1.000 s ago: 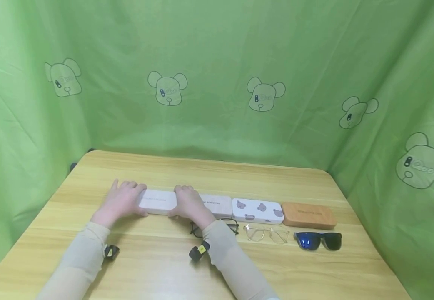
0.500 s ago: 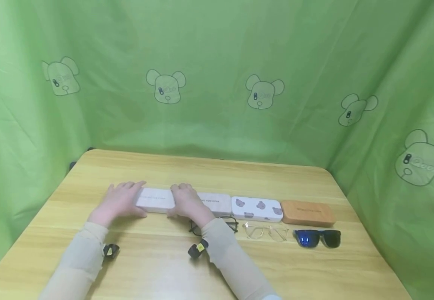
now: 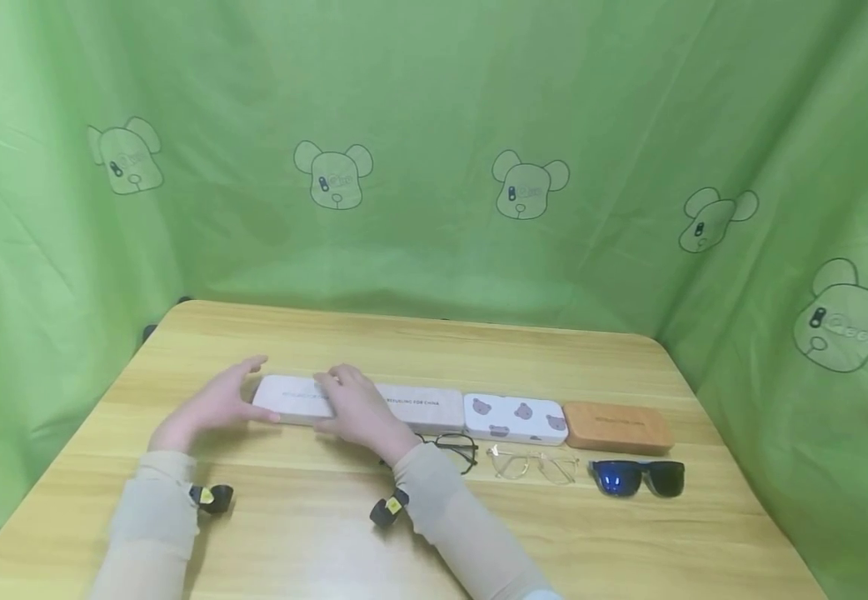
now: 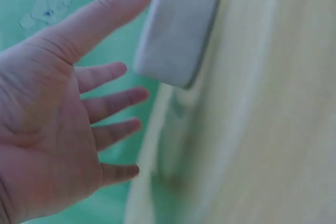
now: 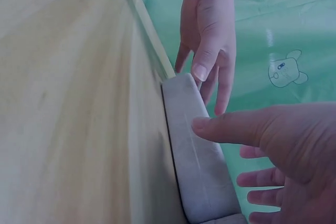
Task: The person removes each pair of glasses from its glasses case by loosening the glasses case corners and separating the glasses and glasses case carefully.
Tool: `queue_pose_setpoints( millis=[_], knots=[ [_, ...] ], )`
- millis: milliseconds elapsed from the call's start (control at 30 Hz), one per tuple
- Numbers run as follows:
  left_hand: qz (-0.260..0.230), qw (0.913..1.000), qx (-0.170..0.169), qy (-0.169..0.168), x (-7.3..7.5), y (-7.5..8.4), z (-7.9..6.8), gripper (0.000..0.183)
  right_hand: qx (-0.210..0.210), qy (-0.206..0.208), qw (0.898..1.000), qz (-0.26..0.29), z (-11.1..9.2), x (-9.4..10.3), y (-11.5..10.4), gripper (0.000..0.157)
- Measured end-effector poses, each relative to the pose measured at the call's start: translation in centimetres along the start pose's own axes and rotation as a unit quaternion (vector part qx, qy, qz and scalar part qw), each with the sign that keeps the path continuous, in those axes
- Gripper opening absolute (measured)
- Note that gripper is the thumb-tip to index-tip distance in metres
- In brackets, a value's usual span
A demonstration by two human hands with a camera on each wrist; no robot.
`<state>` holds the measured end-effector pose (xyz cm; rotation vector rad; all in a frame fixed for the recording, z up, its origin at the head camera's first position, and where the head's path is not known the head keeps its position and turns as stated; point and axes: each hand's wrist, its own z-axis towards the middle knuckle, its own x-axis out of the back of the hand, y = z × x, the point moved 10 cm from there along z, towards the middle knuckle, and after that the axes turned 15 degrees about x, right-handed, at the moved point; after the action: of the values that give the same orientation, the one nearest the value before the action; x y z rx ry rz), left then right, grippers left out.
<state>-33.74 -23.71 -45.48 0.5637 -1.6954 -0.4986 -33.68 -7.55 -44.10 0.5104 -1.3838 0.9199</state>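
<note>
A pale grey glasses case [image 3: 295, 396] lies at the left end of a row of cases on the table. My left hand [image 3: 212, 408] is beside its left end, thumb and fingers spread; the left wrist view shows the palm [image 4: 47, 129] facing the case [image 4: 181, 30] with the fingers apart from it. Over the same case's right part is my right hand [image 3: 359, 412], thumb at the near side. In the right wrist view, that thumb [image 5: 231, 128] overlaps the case [image 5: 197, 150], while the other fingers extend straight on its far side.
To the right stand a second pale case [image 3: 422, 408], a white bear-print case [image 3: 515, 419] and an orange-brown case [image 3: 617, 427]. In front lie dark-framed glasses [image 3: 473, 454], thin-framed clear glasses [image 3: 527, 457] and blue-lensed sunglasses [image 3: 617, 478]. A green curtain [image 3: 434, 267] surrounds the table [image 3: 314, 533].
The left case has slid slightly left, showing more of the second case's lettering. My left hand has moved left and opened away from it; my right hand has shifted a little left.
</note>
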Motion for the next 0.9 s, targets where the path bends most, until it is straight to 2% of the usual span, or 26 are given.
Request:
queue_pose_setpoints(
  millis=[200, 367, 633, 900],
  knots=[
    [-0.042, 0.9989, -0.007, -0.02, -1.1, -1.4, 0.3, 0.105, 0.009, 0.003, 1.0, -0.025, 0.0, -0.4, -0.4, 0.076],
    [-0.082, 0.996, 0.01, -0.034, -1.7, -2.1, 0.7, 0.103, 0.01, 0.001, 0.999, -0.039, 0.0, -0.3, -0.5, 0.072],
    [-0.073, 0.9966, 0.037, -0.008, -2.1, -2.7, 1.3, 0.1, 0.011, 0.0, 0.999, -0.051, 0.2, -0.6, -0.1, 0.069],
    [-0.069, 0.997, 0.034, 0.003, -2.3, -2.5, 1.3, 0.102, 0.02, 0.001, 0.999, -0.042, 0.2, -0.9, 0.2, 0.067]
  ],
)
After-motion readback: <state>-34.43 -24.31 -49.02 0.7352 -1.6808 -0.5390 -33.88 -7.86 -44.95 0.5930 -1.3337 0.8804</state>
